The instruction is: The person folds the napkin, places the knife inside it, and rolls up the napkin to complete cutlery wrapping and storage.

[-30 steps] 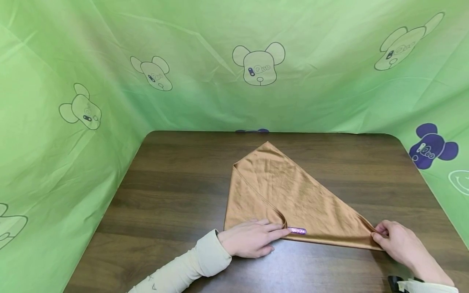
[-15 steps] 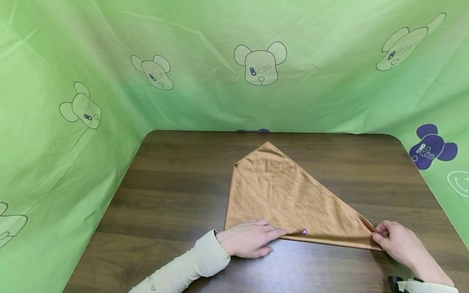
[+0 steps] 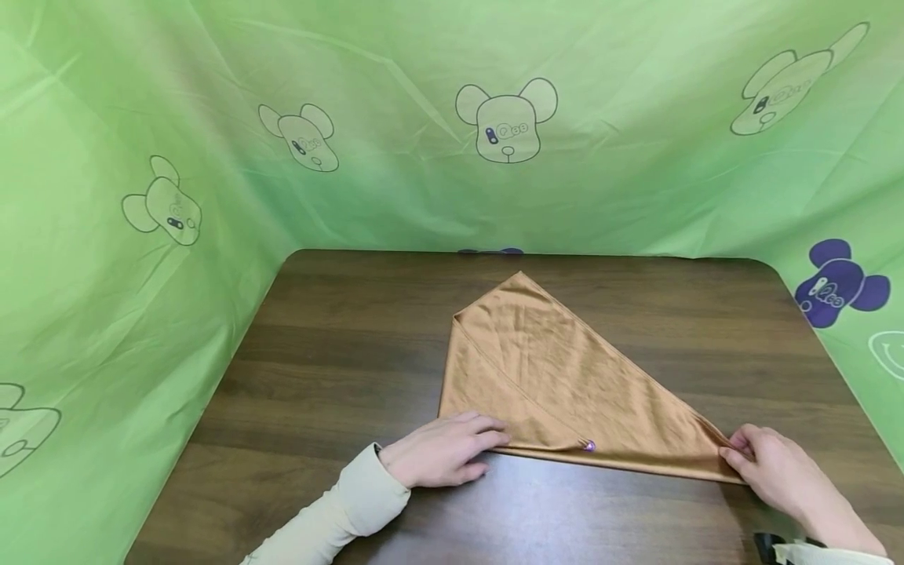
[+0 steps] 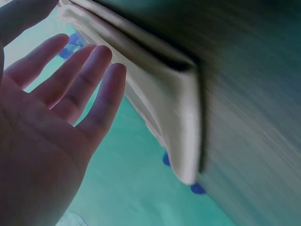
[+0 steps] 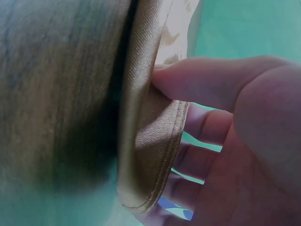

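A satiny brown cloth (image 3: 565, 369) lies folded on the table, its left part turned over toward the middle. At the tip of that flap a small shiny purple bit (image 3: 589, 446) shows by the near edge. My left hand (image 3: 445, 451) is over the cloth's near left corner; in the left wrist view its fingers (image 4: 101, 89) are spread and loosely bent, holding nothing. At the cloth's right corner (image 5: 155, 141), my right hand (image 3: 777, 471) pinches the fabric, with the thumb (image 5: 202, 80) on top and the fingers beneath or behind.
The wood-grain table (image 3: 318, 377) extends around the cloth on all sides. Green drapes (image 3: 395, 173) printed with mouse-like heads hang at its back and sides. A black band (image 3: 766, 545) shows at my right cuff.
The flap tip has come down over the purple strip, leaving only its end in view. My left hand has then slid left along the near edge. My right hand keeps its grip.
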Tool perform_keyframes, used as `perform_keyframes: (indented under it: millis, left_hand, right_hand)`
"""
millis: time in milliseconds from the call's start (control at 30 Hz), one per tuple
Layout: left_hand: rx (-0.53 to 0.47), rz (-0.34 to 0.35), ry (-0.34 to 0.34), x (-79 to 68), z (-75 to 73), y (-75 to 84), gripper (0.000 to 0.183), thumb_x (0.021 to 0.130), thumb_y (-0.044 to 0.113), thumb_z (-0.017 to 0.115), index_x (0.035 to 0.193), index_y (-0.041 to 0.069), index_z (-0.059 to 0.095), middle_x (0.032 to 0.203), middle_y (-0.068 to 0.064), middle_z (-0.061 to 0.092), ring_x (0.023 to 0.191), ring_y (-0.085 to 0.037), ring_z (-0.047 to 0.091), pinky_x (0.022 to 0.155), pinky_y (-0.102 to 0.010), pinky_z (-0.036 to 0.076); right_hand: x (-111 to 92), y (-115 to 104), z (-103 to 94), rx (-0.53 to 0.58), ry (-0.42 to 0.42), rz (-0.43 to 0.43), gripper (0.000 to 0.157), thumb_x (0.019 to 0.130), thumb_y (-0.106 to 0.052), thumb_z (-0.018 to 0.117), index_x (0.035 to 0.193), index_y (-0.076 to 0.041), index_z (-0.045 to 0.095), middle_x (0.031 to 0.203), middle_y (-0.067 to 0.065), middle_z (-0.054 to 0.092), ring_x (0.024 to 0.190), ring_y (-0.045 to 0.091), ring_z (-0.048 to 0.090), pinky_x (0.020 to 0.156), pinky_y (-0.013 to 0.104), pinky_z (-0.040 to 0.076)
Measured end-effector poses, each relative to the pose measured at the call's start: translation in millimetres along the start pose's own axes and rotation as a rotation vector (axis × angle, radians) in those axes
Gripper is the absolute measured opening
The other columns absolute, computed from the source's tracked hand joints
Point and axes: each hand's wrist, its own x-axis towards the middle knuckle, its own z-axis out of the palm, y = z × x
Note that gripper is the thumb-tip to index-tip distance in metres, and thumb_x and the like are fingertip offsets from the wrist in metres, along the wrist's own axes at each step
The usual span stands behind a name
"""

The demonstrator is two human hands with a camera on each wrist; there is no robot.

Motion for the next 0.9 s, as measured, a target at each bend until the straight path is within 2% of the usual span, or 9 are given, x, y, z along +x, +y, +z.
perform_keyframes:
  millis: [67,200,333,467,567,667,800,900]
  left_hand:
    - [0.004,-0.024,0.029,-6.8,0.5,-4.3,0.045,0.084,0.029,0.059,0.126,0.017,0.048,0.125,0.002,0.049,0.114,-0.012,0.046,0.094,-0.028,0.038]
    - [0.029,-0.075,0.084,-18.4,1.5,-11.9,0.041,0.080,0.026,0.062,0.119,0.017,0.053,0.118,0.005,0.051,0.107,-0.012,0.048,0.088,-0.029,0.040]
    - [0.051,-0.123,0.109,-27.5,2.6,-17.3,0.034,0.078,0.025,0.064,0.111,0.019,0.057,0.107,0.007,0.051,0.098,-0.010,0.049,0.080,-0.028,0.041]
    - [0.070,-0.166,0.104,-34.2,4.0,-20.9,0.028,0.077,0.026,0.064,0.104,0.020,0.059,0.101,0.007,0.050,0.089,-0.010,0.048,0.073,-0.027,0.041]
    - [0.076,-0.191,0.104,-37.2,5.1,-23.7,0.026,0.077,0.026,0.065,0.102,0.020,0.060,0.099,0.007,0.049,0.086,-0.011,0.049,0.072,-0.027,0.041]
    - [0.071,-0.214,0.098,-39.5,5.9,-26.2,0.026,0.077,0.027,0.065,0.102,0.020,0.060,0.098,0.007,0.048,0.084,-0.010,0.049,0.070,-0.027,0.041]
    - [0.069,-0.237,0.077,-42.9,3.9,-27.6,0.023,0.077,0.029,0.065,0.098,0.020,0.060,0.091,0.007,0.047,0.076,-0.009,0.048,0.065,-0.026,0.040]
    - [0.077,-0.250,0.064,-44.5,0.9,-28.4,0.021,0.078,0.030,0.065,0.095,0.020,0.061,0.085,0.007,0.045,0.070,-0.009,0.047,0.062,-0.025,0.039]
  right_hand:
    - [-2,-1,-1.5,-0.001,0.005,0.009,0.012,0.079,-0.018,0.063,0.076,-0.009,0.056,0.066,0.001,0.052,0.059,0.014,0.045,0.052,0.032,0.034]
    - [-3,-2,-8.0,-0.011,-0.040,0.061,0.017,0.084,-0.028,0.058,0.081,-0.012,0.054,0.069,0.001,0.053,0.061,0.016,0.047,0.051,0.039,0.034]
    - [-4,-2,-11.5,-0.011,-0.057,0.073,0.020,0.084,-0.032,0.057,0.083,-0.013,0.053,0.070,0.000,0.055,0.062,0.016,0.049,0.051,0.041,0.035]
    - [-6,0,-12.7,0.011,-0.068,0.046,0.027,0.084,-0.030,0.059,0.094,-0.006,0.052,0.068,-0.003,0.056,0.060,0.013,0.050,0.051,0.033,0.034]
    - [-6,5,-15.8,0.021,-0.101,0.047,0.038,0.085,-0.031,0.058,0.104,0.000,0.048,0.067,-0.002,0.058,0.059,0.013,0.051,0.051,0.033,0.035]
    - [-8,9,-19.8,0.026,-0.130,0.067,0.044,0.086,-0.034,0.055,0.108,0.003,0.047,0.067,-0.002,0.057,0.058,0.012,0.051,0.050,0.033,0.036]
    - [-12,5,-21.9,0.076,-0.079,0.064,0.043,0.086,-0.035,0.056,0.109,0.001,0.050,0.068,-0.006,0.056,0.057,0.000,0.046,0.050,0.028,0.035]
    - [-15,-5,-21.7,0.163,0.005,0.050,0.038,0.085,-0.031,0.059,0.111,-0.004,0.052,0.071,-0.010,0.058,0.057,-0.006,0.045,0.050,0.022,0.035]
